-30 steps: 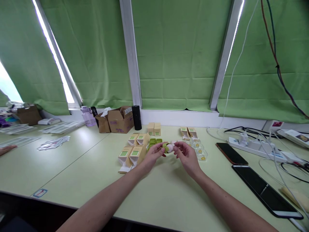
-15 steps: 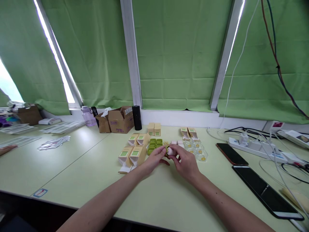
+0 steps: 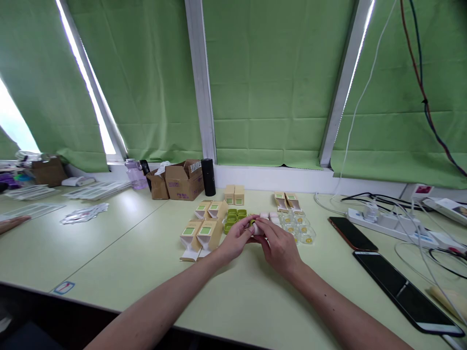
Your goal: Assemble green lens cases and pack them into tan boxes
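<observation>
Both my hands meet over the table around a small rounded green-and-white piece, mostly covered by fingers. My left hand pinches its green side, fingers closed. On the white side, my right hand is closed with fingertips pressed to it. Just behind the left hand are several small green square cups. Small pale pink-white blocks lie behind the right hand. To their right stand clear plastic cups with yellow bits inside. Open beige cartons with green labels lie left of my hands.
More beige cartons stand at the back and back right. Two phones and a power strip with cables lie at the right. Cardboard boxes and a black cylinder stand back left. Another person's hand rests at far left.
My fingers have closed further over the green-and-white piece, so less of it shows. The view has shifted slightly; the things on the table have stayed put.
</observation>
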Demonstrator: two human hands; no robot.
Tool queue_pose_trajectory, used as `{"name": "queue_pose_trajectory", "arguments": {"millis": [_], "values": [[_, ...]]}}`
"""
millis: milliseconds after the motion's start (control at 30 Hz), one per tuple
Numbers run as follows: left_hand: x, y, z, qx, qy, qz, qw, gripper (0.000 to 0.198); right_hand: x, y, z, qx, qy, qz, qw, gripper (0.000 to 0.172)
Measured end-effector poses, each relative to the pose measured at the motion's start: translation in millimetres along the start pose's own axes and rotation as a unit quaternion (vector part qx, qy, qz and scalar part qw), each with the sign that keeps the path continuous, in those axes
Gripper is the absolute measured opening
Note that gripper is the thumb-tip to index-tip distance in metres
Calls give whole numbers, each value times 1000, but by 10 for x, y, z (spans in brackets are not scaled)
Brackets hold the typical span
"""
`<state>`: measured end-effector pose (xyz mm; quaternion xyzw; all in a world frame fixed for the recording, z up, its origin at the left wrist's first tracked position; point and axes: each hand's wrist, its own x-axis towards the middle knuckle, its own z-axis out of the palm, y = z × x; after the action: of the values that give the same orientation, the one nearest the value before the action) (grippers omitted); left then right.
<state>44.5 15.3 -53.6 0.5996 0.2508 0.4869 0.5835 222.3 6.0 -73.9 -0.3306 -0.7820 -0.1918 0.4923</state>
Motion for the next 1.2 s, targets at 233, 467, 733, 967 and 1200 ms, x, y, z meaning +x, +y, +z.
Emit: {"name": "queue_pose_trajectory", "arguments": {"millis": [233, 467, 733, 967, 1200], "values": [[-11, -8, 62, 62, 33, 47, 996, 59, 85, -35, -30, -8, 8, -33, 999, 35], [-18, 5, 155, 99, 73, 98, 988, 56, 86, -44, 1, -27, 23, -50, 998, 46], [-37, -47, 180, 120, 96, 106, 982, 52, 70, -43, 17, -20, 11, -45, 999, 47], [-42, -47, 213, 99, 89, 111, 985, 49, 80, -74, 3, -15, -4, -24, 1000, 43], [-55, -28, 181, 98, 85, 73, 989, 56, 65, -42, 31, 19, -1, 1, 1000, 42]]}}
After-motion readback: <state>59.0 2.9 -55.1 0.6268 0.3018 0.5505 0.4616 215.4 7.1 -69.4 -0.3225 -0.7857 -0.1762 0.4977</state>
